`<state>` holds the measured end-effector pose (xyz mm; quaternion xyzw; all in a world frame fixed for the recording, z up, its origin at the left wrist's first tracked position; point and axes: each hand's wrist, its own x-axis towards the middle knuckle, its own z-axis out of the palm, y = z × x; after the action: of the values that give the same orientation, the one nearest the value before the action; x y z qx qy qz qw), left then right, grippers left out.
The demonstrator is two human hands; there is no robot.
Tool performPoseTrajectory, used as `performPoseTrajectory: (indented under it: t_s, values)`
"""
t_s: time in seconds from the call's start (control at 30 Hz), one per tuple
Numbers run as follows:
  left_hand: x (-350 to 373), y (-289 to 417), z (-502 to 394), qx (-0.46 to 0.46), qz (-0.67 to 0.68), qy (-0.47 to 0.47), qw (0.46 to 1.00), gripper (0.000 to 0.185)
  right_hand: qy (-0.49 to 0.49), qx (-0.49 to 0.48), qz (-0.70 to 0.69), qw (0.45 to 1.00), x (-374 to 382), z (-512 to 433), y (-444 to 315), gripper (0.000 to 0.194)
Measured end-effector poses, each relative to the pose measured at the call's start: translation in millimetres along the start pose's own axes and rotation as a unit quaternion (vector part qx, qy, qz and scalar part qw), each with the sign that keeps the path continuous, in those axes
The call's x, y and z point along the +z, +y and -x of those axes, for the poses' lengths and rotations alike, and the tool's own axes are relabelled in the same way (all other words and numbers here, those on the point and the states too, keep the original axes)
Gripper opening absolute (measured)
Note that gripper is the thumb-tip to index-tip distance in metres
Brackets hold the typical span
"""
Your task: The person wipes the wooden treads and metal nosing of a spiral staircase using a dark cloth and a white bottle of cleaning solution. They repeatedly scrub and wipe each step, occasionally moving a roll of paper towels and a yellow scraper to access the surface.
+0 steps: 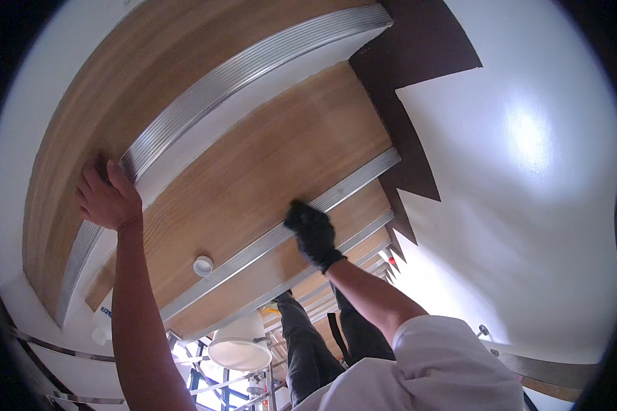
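My bare left hand rests on the wood-look tread of an upper stair step, at its ribbed metal nosing. Its fingers are bent and slightly apart, with no object seen in them. My right hand, in a black glove, is curled at the metal nosing of the step below. Blur and the dark glove hide whether anything is in its fingers. Between my hands stretches a wood-look tread. A round white cap sits on it near the nosing. A white bottle is partly hidden behind my left forearm.
A white bucket stands lower down, near my legs. Along the right, a dark brown stepped skirting borders a glossy white wall. Metal railing bars curve at the lower left. More steps descend beneath me.
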<state>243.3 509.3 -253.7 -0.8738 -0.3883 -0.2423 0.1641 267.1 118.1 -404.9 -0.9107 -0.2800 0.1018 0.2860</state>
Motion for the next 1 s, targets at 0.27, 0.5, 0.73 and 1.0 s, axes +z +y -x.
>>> performPoseTrajectory:
  t_s: [0.27, 0.5, 0.73, 1.0]
  values:
    - [2, -8, 0, 0.012, -0.018, 0.022, 1.0, 0.048, 0.031, 0.09, 0.149, 0.984, -103, -77, 80, 0.033]
    - [7, -5, -3, 0.02, 0.008, 0.034, 0.999, 0.047, 0.033, -0.045, 0.075, 0.996, -12, 4, -7, 0.036]
    - [7, -13, -3, -0.006, 0.005, 0.004, 1.0, 0.047, 0.09, 0.187, -0.009, 0.978, -95, -70, 75, 0.046]
    - [8, -10, -3, 0.011, -0.029, 0.024, 0.999, 0.047, 0.001, 0.148, -0.079, 0.986, -38, -8, 13, 0.036]
